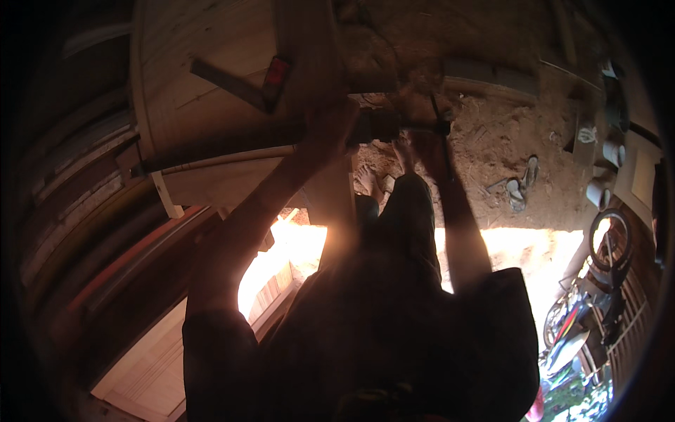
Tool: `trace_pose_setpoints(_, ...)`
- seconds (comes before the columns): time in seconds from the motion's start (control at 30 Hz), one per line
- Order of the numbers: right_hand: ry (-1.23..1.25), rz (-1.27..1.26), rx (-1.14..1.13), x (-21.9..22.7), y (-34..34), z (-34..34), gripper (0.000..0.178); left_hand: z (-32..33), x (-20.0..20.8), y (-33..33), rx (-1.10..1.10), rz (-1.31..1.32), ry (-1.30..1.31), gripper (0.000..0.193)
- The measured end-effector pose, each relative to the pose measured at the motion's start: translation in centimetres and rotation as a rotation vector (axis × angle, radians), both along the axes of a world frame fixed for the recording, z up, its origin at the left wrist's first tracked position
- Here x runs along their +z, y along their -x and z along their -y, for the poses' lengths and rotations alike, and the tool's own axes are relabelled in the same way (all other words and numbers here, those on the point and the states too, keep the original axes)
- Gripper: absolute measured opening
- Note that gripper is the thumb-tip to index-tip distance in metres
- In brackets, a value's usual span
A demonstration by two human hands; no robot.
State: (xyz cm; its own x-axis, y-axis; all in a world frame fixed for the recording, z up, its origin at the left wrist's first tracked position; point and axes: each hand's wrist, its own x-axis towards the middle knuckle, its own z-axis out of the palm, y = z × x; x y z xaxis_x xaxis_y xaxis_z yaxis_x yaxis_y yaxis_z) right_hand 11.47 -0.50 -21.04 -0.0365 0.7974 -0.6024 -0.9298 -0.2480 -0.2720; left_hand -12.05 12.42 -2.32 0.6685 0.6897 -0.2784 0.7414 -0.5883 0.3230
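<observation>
Left hand (pixel 334 119) of the person is at the upper centre, upon a long dark bar clamp (pixel 232 145); it is in shadow, so one cannot tell whether its fingers are closed.

Along the left edge of the frame, long planks (pixel 77 176) are stacked, blurred and partly dark. At the lower left lies a pale wooden panel (pixel 151 359). In the upper left is a broad light-brown wooden workpiece (pixel 211 35), and on it rests an L-shaped square (pixel 270 95) with a dark blade and a red mark on its stock. The bar clamp runs across the lower part of this workpiece, from the left of the frame to the upper centre.

Just right of the centre, the right hand (pixel 427 144) is beside the thin dark handle (pixel 437 109) at the clamp's right end; its grip also cannot be told. Farther right, a pair of light sandals (pixel 520 188) lies on brown sandy ground (pixel 485 144). Near the right edge stands a dark spoked wheel (pixel 610 239).
</observation>
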Motion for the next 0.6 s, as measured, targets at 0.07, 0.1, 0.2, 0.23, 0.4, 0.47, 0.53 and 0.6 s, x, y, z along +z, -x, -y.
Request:
trace_pose_setpoints(0.07,0.082,0.104,0.05,6.4,-4.5,-5.6,0.052,-0.1,0.1,0.2,0.016,-0.006,0.01,0.095)
trace_pose_setpoints(0.1,-0.233,-0.079,0.114,7.0,-7.4,-7.1,0.053,-0.3,0.0,-0.1,-0.013,0.041,-0.007,0.095)
trace_pose_setpoints(0.2,-0.667,0.092,0.218,12.3,-7.9,-7.7,0.054,-0.4,0.0,0.0,-0.026,0.065,-0.054,0.095)
trace_pose_setpoints(0.23,-0.718,0.271,0.235,14.6,-6.6,-6.3,0.053,-0.2,0.2,0.2,-0.018,0.058,-0.067,0.095)
trace_pose_setpoints(0.4,-0.14,1.412,1.297,8.5,-3.4,9.9,0.045,0.6,-0.2,0.3,-0.002,0.138,-0.112,0.084)
trace_pose_setpoints(0.47,0.092,1.476,1.398,2.6,-5.0,14.8,0.037,-0.5,-0.6,-0.7,-0.001,0.157,-0.124,0.085)
trace_pose_setpoints(0.53,-0.109,1.483,1.271,-2.9,-4.7,16.2,0.034,-0.4,-0.6,-1.0,-0.025,0.193,-0.089,0.086)
trace_pose_setpoints(0.6,-0.842,1.569,0.877,1.5,-2.1,9.7,0.022,1.5,-1.9,1.5,0.003,0.15,-0.109,0.087)
